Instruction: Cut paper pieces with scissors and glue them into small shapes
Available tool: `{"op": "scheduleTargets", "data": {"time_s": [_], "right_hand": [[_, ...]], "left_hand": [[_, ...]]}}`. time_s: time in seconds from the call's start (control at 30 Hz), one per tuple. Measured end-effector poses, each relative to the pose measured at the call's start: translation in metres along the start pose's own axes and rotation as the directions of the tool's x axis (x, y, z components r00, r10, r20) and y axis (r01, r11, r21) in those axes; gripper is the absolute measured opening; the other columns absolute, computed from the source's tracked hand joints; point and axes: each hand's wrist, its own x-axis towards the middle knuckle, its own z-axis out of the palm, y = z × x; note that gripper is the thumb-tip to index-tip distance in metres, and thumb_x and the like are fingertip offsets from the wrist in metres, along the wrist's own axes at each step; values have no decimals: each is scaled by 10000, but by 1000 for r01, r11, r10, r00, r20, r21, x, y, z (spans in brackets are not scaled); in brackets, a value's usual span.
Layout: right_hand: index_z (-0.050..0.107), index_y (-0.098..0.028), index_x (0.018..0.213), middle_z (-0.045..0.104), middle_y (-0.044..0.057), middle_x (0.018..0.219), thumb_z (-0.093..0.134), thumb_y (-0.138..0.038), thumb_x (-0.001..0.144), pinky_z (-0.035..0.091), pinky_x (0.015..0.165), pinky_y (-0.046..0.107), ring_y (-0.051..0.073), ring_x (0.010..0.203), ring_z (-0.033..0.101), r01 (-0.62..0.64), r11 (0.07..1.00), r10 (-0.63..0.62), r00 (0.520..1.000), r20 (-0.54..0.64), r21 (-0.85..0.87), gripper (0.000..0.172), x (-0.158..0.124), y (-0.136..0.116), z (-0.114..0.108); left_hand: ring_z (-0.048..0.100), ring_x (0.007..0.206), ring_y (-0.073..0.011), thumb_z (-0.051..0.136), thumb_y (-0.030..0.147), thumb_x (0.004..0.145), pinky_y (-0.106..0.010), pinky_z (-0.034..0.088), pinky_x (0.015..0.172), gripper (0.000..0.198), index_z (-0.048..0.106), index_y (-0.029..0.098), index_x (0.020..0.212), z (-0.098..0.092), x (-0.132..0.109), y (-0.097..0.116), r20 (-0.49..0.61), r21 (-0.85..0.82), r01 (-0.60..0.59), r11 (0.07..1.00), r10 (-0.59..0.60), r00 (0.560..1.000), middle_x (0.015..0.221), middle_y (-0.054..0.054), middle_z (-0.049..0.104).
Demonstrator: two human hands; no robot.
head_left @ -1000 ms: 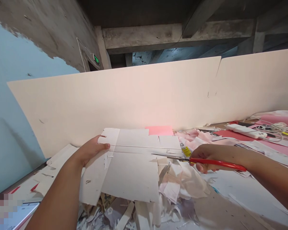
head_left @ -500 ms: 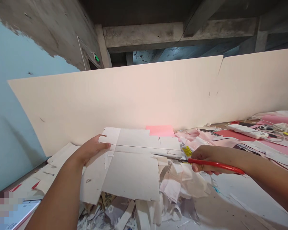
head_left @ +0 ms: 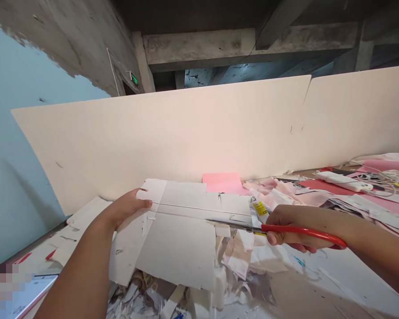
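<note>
A flat sheet of white cardboard [head_left: 179, 243] with fold lines lies over a heap of scraps. My left hand [head_left: 129, 207] grips its left part, thumb on top and the other fingers hidden beneath. In my right hand [head_left: 289, 223] is a pair of scissors [head_left: 299, 229] with red handles. Their blades point left and lie along the cardboard, near the slit below the fold line, with the tips around the middle of the sheet. A small white and yellow packet or tube [head_left: 260, 209] shows just beyond my right fingers.
A tall cream board [head_left: 186, 133] stands behind the work. Paper and fabric scraps [head_left: 239, 252] are piled below and right of the cardboard. A pink sheet [head_left: 221, 182] lies behind it. At the far right are a white power strip [head_left: 344, 180] and tangled cord [head_left: 385, 177].
The scissors and my right hand have shifted slightly down, the blade tips a little left. The cardboard's near edge has dropped and tilted slightly. My left hand keeps its hold.
</note>
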Motion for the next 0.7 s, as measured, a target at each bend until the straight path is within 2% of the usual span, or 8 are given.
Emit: {"op": "scheduleTargets", "data": {"time_s": [0.17, 0.4, 0.6, 0.7], "right_hand": [[541, -202, 701, 392, -50, 478, 431, -327, 756, 328, 424, 206, 74, 407, 370, -7, 999, 7, 1000, -11, 39, 175, 0, -6, -1], [553, -196, 698, 361, -57, 461, 464, -323, 723, 307, 410, 202, 70, 398, 341, -40, 996, 39, 999, 14, 82, 157, 2, -9, -1], [540, -178, 735, 469, -10, 601, 449, -421, 738, 309, 476, 219, 97, 507, 407, 57, 996, -58, 998, 1, 61, 259, 6, 5, 0], [529, -181, 738, 463, -9, 637, 441, -451, 740, 284, 487, 229, 101, 530, 375, 129, 990, -130, 991, -21, -49, 284, 8, 10, 2]], "left_hand": [[628, 630, -222, 666, 409, 571, -310, 496, 517, 507, 490, 214, 1004, -1, 1, -3, 4, 5, -9, 1000, 9, 1000, 727, -23, 644], [634, 658, -240, 677, 403, 554, -330, 504, 533, 527, 508, 199, 1009, 0, 2, -4, 20, -20, 9, 1000, -9, 1000, 767, -52, 658], [633, 594, -241, 708, 384, 500, -328, 502, 501, 556, 544, 166, 985, 4, -1, 1, -78, -54, 10, 998, -14, 997, 711, -64, 667], [636, 605, -247, 701, 373, 524, -337, 505, 513, 522, 537, 176, 979, 2, -1, 2, -80, -75, -3, 997, -3, 997, 683, -53, 663]]}}
